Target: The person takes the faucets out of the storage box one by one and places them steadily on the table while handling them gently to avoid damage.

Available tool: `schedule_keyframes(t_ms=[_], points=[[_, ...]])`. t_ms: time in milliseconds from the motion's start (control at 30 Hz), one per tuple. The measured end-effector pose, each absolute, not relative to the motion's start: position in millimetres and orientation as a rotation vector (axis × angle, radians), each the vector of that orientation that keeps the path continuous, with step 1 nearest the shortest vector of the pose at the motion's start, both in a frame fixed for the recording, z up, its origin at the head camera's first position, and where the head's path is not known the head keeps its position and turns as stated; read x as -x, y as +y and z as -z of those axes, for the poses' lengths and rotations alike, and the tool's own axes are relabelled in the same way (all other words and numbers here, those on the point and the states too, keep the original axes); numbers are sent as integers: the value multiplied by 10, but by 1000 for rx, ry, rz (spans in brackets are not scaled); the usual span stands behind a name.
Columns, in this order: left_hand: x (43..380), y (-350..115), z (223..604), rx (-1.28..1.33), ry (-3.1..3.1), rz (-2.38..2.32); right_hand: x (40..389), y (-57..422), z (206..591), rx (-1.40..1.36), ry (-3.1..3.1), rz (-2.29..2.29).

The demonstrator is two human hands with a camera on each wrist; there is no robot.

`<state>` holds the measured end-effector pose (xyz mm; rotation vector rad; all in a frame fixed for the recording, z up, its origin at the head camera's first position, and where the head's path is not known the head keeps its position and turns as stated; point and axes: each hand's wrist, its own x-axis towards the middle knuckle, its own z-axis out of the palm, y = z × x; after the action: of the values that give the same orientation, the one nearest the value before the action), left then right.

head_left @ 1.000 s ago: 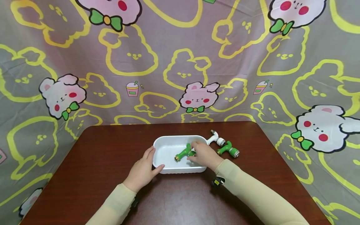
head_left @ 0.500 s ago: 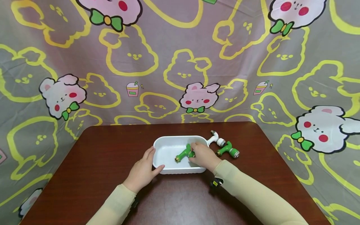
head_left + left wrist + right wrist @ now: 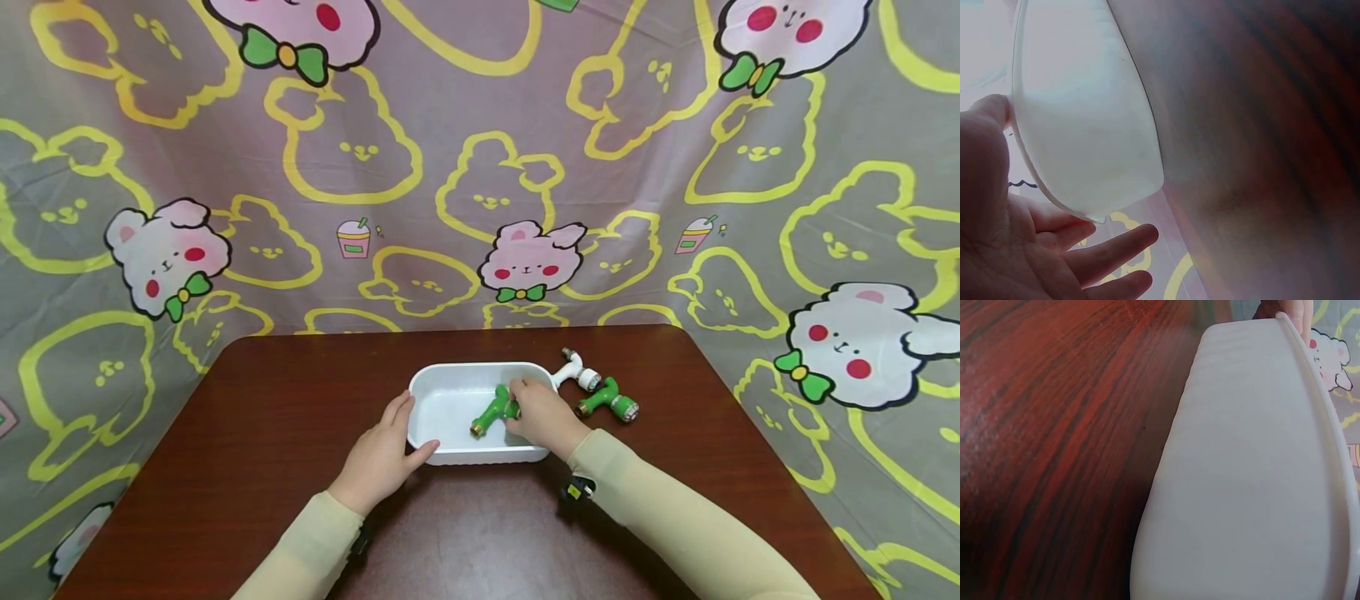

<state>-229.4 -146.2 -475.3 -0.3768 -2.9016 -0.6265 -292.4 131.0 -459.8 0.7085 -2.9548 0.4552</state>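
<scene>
A white plastic basin (image 3: 450, 456) sits on the table, and a green tap (image 3: 491, 414) with a brass-coloured threaded end lies inside it. My right hand (image 3: 546, 414) reaches over the basin's right end and grips the tap's right part, which its fingers hide. At the opposite end, my left hand (image 3: 377, 458) rests against the rim, fingers on the left end and thumb at the near left corner. In the left wrist view, the fingers of that left hand (image 3: 1041, 250) are extended around the basin's corner (image 3: 1085, 119). Only the basin's outer wall (image 3: 1241, 462) fills the right wrist view.
Just right of the basin, a white tap (image 3: 576, 371) and a second green tap (image 3: 609, 399) lie on the dark red-brown table (image 3: 300, 392). A patterned cloth (image 3: 420, 167) hangs behind the table and at both sides.
The right hand's fingers have closed on the green tap in the basin, and its brass end has shifted slightly right and nearer. The left hand has stayed still.
</scene>
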Motion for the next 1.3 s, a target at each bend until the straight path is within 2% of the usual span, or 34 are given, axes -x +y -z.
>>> schedule_keyframes(t_ms=[533, 1300], points=[[2275, -1455, 4732, 377, -2880, 638, 2917, 1323, 4638, -653, -2808, -384], [2282, -1451, 4741, 381, -2880, 642, 2932, 1349, 4642, -671, -2780, -668]])
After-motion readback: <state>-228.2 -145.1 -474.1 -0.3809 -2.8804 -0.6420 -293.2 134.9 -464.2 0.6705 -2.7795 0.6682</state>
